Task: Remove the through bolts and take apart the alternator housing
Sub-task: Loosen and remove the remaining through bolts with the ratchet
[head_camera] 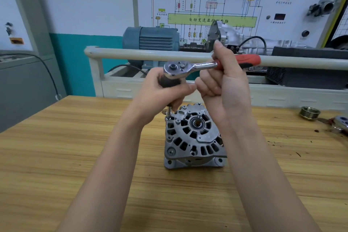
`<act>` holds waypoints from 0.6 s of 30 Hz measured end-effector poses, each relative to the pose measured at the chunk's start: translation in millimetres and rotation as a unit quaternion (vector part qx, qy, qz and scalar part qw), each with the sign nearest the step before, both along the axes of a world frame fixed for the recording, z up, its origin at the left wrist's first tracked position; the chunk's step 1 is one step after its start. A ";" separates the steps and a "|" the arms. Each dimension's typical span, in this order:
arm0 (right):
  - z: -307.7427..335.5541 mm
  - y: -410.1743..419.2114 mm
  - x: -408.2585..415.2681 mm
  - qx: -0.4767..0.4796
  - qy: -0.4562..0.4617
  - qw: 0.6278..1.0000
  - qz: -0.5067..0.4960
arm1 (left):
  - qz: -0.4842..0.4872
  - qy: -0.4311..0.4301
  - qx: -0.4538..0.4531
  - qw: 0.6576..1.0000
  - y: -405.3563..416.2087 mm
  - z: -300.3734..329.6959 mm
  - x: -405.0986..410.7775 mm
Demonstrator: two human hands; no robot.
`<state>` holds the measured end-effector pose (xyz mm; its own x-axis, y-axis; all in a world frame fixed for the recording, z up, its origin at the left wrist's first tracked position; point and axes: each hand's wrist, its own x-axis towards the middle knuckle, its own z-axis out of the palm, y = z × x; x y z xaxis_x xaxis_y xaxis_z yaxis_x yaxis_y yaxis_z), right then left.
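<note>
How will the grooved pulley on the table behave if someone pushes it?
The pulley looks like solid metal, so probably heavy for its size and stiff. It lies on its flat face on the table, so it would likely slide rather than roll.

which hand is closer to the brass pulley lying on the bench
Right. The right hand, holding the ratchet handle, is nearer the pulley; the left hand sits further left, under the ratchet head.

Alternator (194, 137): silver vented housing, shaft end up, standing on the surface.
Through bolt (168, 118): rear-left corner, extension bar seated on it.
Ratchet (190, 68): chrome head, red handle, horizontal.
</note>
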<state>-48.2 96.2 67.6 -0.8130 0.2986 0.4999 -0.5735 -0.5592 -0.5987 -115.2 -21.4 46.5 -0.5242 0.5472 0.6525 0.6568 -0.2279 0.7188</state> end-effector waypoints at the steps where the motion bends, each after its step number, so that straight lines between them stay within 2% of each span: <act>1: -0.5 1.0 -1.0 0.003 -0.007 1.000 0.011 | -0.008 -0.001 -0.011 1.000 -0.6 -0.7 0.2; 3: -1.4 2.3 -1.2 0.022 0.000 0.999 0.027 | -0.001 -0.013 -0.008 1.000 1.2 -0.5 1.3; 5: -2.2 1.5 0.5 0.050 0.039 0.998 0.005 | 0.030 -0.049 0.042 0.997 5.4 1.5 3.4; 10: -8.6 -14.4 -0.3 0.161 0.130 0.965 -0.158 | 0.182 -0.159 0.184 0.953 21.2 6.0 7.2; 12: -8.8 -16.2 -0.4 0.151 0.127 0.971 -0.132 | 0.184 -0.143 0.167 0.958 18.5 5.1 5.3; 15: -4.5 -9.2 0.6 0.078 0.081 0.993 -0.029 | 0.108 -0.042 0.084 0.990 5.9 2.3 -0.9; 18: -0.9 -0.2 -0.3 0.039 0.013 0.999 0.033 | 0.032 0.019 0.027 0.999 0.9 -0.2 -1.0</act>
